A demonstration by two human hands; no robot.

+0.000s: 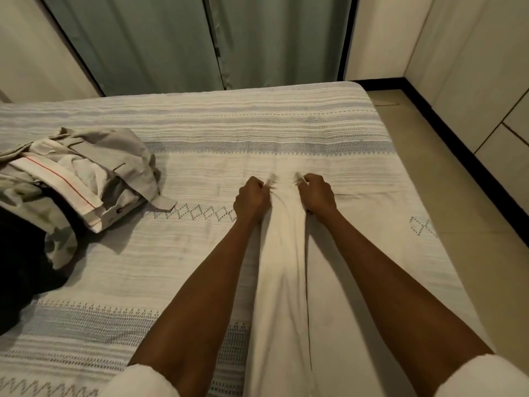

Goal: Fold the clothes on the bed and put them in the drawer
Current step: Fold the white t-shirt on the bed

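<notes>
Head view: left hand [249, 199], right hand [317, 194] grips bunch white garment [282, 253]; fingertips hidden, garment's near end cut off.

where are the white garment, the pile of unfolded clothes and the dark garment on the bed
white garment [282, 267], head view, the bunched middle between the forearms
pile of unfolded clothes [94, 170], head view, the grey fabric on top
dark garment [20, 270], head view, the black cloth at the left edge
</notes>
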